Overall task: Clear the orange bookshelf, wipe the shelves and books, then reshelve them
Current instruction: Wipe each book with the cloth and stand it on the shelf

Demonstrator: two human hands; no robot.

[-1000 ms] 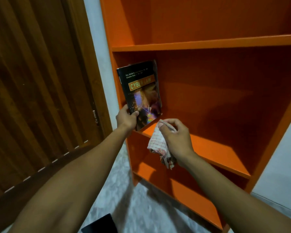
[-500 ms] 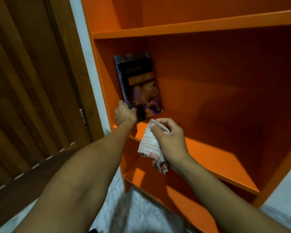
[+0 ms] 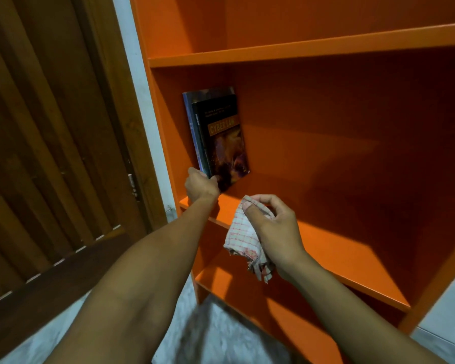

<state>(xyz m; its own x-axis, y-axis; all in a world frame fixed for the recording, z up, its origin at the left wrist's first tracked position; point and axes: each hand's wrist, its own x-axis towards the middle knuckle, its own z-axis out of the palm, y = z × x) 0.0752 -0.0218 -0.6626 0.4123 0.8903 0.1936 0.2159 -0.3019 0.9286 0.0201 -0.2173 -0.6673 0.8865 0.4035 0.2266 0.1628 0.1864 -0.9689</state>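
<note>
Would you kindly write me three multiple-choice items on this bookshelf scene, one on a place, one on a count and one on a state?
1. Where in the orange bookshelf do the books stand?
A. against its left wall
B. in the middle of a shelf
C. against its right wall

2. How many books show there?
A. one
B. two
C. four

3. What does the right hand hold?
A. nothing
B. a book
C. a checked cloth

Answers:
1 A: the Cyber Law book and the book behind it lean at the left wall.
2 B: two covers show.
3 C: its fingers grip the cloth, while the left hand holds the front book's bottom edge.

Orange bookshelf (image 3: 326, 48), red-checked white cloth (image 3: 243, 232), dark book (image 3: 223, 143)
</note>
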